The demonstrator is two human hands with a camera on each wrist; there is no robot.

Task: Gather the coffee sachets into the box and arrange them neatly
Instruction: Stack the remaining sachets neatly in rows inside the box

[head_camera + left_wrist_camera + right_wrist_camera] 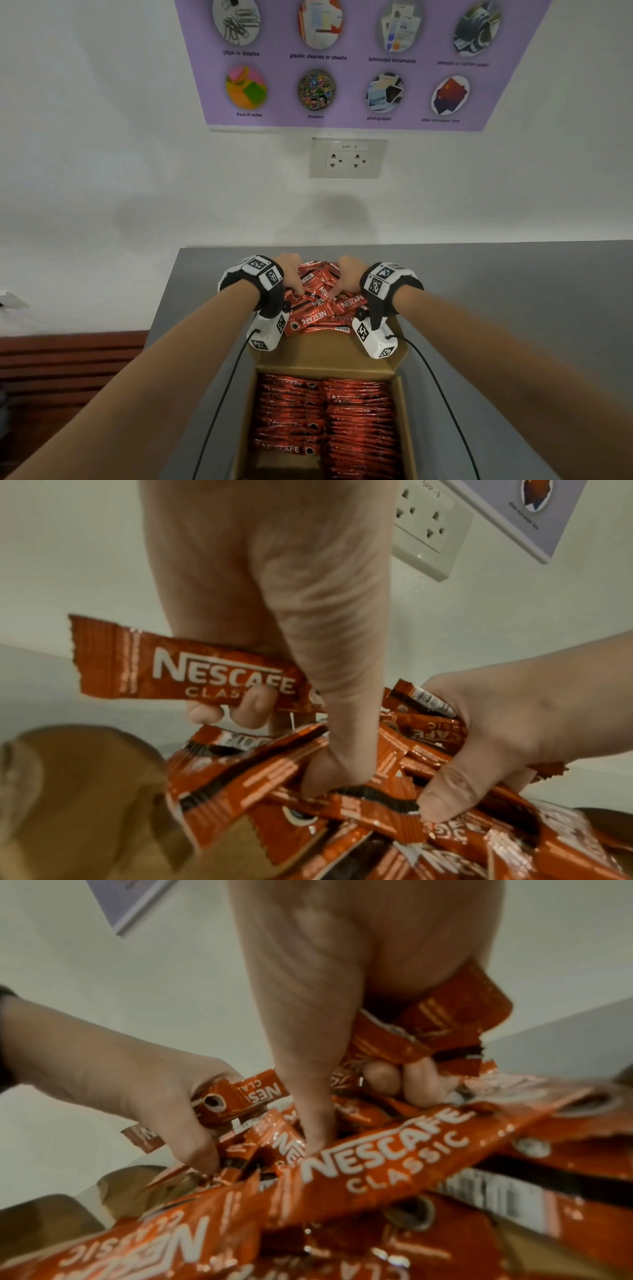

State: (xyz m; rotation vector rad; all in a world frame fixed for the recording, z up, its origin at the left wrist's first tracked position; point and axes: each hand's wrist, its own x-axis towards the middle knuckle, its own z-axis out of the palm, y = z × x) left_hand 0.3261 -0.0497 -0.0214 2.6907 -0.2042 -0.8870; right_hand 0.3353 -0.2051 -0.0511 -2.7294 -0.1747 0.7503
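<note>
Plainly light and slippery, the loose sachets [322, 298] heap on the box [406, 428] flap; both hands' fingers [253, 710] curl round bunches, best scooped from both sides.

Box [406, 421] is set on the counter [513, 308], near edge. Sachets [329, 418] are stacked in it in two columns, left and right. A loose sachet pile [325, 301] is heaped on the flap [322, 349] behind the box. Left hand [291, 274] is placed on the pile's left, right hand [349, 274] on its right. Outlet [347, 158] is mounted on the wall behind, poster [342, 61] above it.
</note>
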